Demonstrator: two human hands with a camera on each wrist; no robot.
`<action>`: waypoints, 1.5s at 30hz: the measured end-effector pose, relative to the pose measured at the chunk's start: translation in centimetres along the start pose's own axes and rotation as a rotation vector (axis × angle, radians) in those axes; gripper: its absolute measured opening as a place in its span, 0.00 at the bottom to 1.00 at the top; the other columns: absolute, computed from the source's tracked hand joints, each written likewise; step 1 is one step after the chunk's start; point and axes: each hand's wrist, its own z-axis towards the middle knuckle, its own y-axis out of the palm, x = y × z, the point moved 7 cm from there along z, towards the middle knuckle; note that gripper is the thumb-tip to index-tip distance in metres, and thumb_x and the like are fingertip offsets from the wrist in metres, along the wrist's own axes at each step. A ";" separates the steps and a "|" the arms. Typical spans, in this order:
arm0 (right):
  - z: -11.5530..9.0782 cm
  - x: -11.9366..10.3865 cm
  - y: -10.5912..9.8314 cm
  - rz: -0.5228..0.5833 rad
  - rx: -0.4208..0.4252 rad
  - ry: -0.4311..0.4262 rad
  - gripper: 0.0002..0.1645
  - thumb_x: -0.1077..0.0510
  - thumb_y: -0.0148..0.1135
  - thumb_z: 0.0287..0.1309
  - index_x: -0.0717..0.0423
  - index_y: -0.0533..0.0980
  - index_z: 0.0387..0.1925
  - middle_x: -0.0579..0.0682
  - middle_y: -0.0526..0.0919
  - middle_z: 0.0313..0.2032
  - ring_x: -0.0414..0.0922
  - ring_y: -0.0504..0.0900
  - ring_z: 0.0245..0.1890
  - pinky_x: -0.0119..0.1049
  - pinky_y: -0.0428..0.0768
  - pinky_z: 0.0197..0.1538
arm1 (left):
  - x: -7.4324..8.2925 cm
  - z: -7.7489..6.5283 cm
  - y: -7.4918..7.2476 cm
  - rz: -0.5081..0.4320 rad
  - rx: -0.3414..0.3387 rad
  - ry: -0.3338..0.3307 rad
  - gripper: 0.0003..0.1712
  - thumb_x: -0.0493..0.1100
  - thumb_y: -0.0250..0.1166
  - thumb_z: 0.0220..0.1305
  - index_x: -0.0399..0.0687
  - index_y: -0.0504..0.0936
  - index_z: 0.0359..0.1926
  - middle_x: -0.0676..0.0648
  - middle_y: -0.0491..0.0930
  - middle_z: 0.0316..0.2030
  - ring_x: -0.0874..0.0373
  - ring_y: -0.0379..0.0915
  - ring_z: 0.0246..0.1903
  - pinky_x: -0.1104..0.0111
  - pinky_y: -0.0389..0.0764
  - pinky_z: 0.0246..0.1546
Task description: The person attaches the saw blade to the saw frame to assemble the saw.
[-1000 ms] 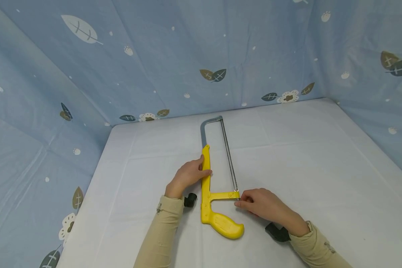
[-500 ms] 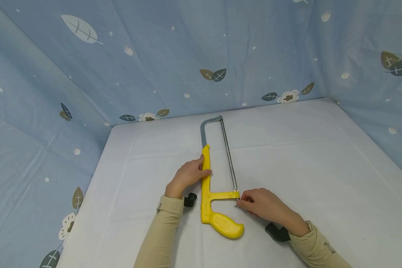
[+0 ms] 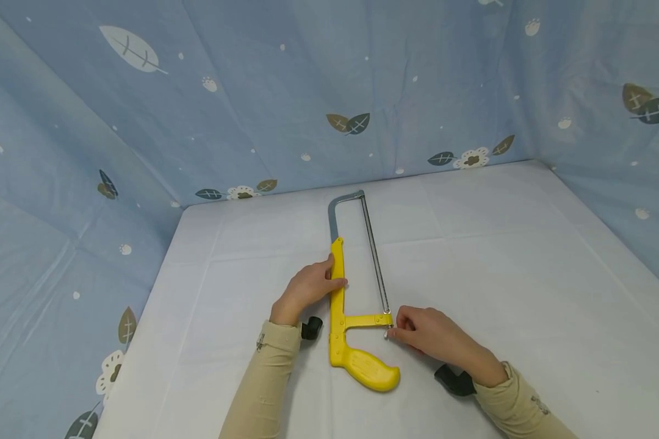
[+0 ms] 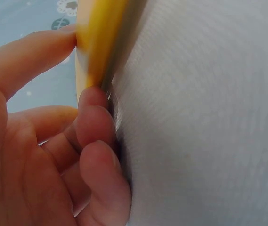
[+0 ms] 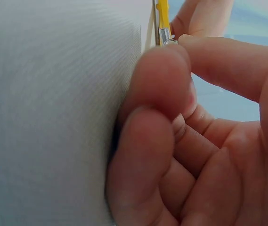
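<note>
A hacksaw [image 3: 369, 369] with a yellow grip, yellow rear frame and grey front bow lies flat on the white cloth in the head view. Its thin blade [image 3: 374, 253] runs along the right side. My left hand [image 3: 306, 286] holds the yellow frame between thumb and fingers; in the left wrist view the yellow bar [image 4: 103, 42] passes between them. At the blade's near end my right hand [image 3: 436, 335] pinches the small metal wing nut [image 3: 387, 335] between thumb and index finger. In the right wrist view fingers hide most of that nut.
A white cloth [image 3: 241, 244] covers the table. Blue patterned curtains [image 3: 285, 91] stand at the back and both sides. Dark wrist camera mounts [image 3: 454, 381] sit under each wrist, close to the cloth.
My right thumb and fingertips have shifted slightly on the wing nut, which shows more now than a second ago. The left hand and the hacksaw have stayed in place.
</note>
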 end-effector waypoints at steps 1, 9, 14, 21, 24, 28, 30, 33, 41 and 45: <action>0.0 0.0 0.0 -0.004 0.002 -0.004 0.15 0.41 0.59 0.52 0.44 0.69 0.23 0.39 0.67 0.13 0.36 0.64 0.12 0.29 0.61 0.18 | 0.0 0.0 0.0 0.000 0.002 0.002 0.43 0.59 0.58 0.57 0.49 0.52 0.68 0.51 0.62 0.22 0.56 0.63 0.26 0.67 0.61 0.25; 0.0 -0.2 -0.1 -0.043 0.007 -0.033 0.12 0.42 0.58 0.53 0.43 0.71 0.23 0.37 0.66 0.12 0.35 0.64 0.13 0.29 0.63 0.19 | 0.1 -0.1 -0.1 0.010 0.013 0.003 0.43 0.59 0.58 0.57 0.50 0.52 0.68 0.51 0.65 0.24 0.57 0.64 0.28 0.67 0.62 0.25; 0.1 -0.3 0.0 -0.062 0.005 -0.041 0.12 0.42 0.57 0.54 0.42 0.72 0.23 0.36 0.67 0.11 0.35 0.64 0.13 0.29 0.63 0.20 | 0.1 -0.1 -0.1 0.017 0.012 -0.002 0.43 0.59 0.57 0.57 0.50 0.51 0.68 0.50 0.68 0.27 0.56 0.65 0.31 0.67 0.63 0.28; 0.1 -0.1 0.1 -0.045 -0.005 -0.026 0.15 0.39 0.55 0.53 0.43 0.73 0.24 0.37 0.67 0.12 0.36 0.65 0.14 0.30 0.64 0.21 | 0.1 0.0 0.1 0.030 0.013 0.013 0.43 0.58 0.57 0.58 0.47 0.51 0.68 0.52 0.65 0.27 0.57 0.64 0.32 0.67 0.62 0.30; 0.2 0.0 0.1 -0.034 -0.011 -0.016 0.16 0.38 0.55 0.53 0.43 0.74 0.24 0.37 0.68 0.13 0.36 0.66 0.15 0.30 0.65 0.21 | 0.0 0.0 0.2 0.023 0.007 0.014 0.43 0.58 0.57 0.58 0.47 0.50 0.68 0.51 0.60 0.22 0.57 0.63 0.29 0.67 0.62 0.29; 0.1 0.0 0.1 -0.021 -0.018 -0.011 0.18 0.35 0.53 0.52 0.43 0.74 0.24 0.38 0.69 0.13 0.37 0.66 0.15 0.31 0.65 0.21 | 0.0 -0.1 0.1 0.011 0.008 0.004 0.43 0.59 0.57 0.57 0.49 0.50 0.68 0.52 0.57 0.20 0.57 0.63 0.28 0.67 0.62 0.29; 0.0 0.0 0.1 -0.016 -0.022 -0.012 0.20 0.33 0.52 0.52 0.42 0.74 0.24 0.38 0.69 0.12 0.37 0.66 0.14 0.31 0.65 0.21 | 0.1 -0.1 0.1 0.005 0.009 0.001 0.43 0.59 0.57 0.57 0.49 0.50 0.68 0.52 0.57 0.20 0.57 0.64 0.28 0.67 0.62 0.28; 0.0 -0.1 0.2 -0.011 -0.026 -0.019 0.22 0.31 0.50 0.51 0.42 0.74 0.24 0.38 0.68 0.12 0.36 0.66 0.14 0.31 0.65 0.21 | 0.2 -0.2 0.0 0.000 0.008 -0.001 0.43 0.59 0.58 0.57 0.49 0.50 0.68 0.52 0.57 0.21 0.56 0.64 0.29 0.66 0.62 0.29; 0.0 -0.2 0.2 -0.026 -0.029 -0.014 0.21 0.32 0.51 0.52 0.42 0.73 0.22 0.38 0.68 0.12 0.36 0.66 0.14 0.31 0.65 0.21 | 0.2 0.0 0.0 0.007 0.009 0.009 0.43 0.59 0.57 0.57 0.48 0.51 0.68 0.51 0.59 0.21 0.57 0.63 0.27 0.67 0.62 0.28; 0.0 -0.2 0.2 -0.033 -0.035 -0.010 0.19 0.34 0.52 0.53 0.43 0.74 0.24 0.38 0.69 0.12 0.36 0.67 0.15 0.31 0.65 0.22 | 0.1 -0.1 0.0 0.008 0.009 0.010 0.43 0.58 0.57 0.58 0.47 0.51 0.68 0.51 0.61 0.21 0.57 0.64 0.28 0.67 0.62 0.29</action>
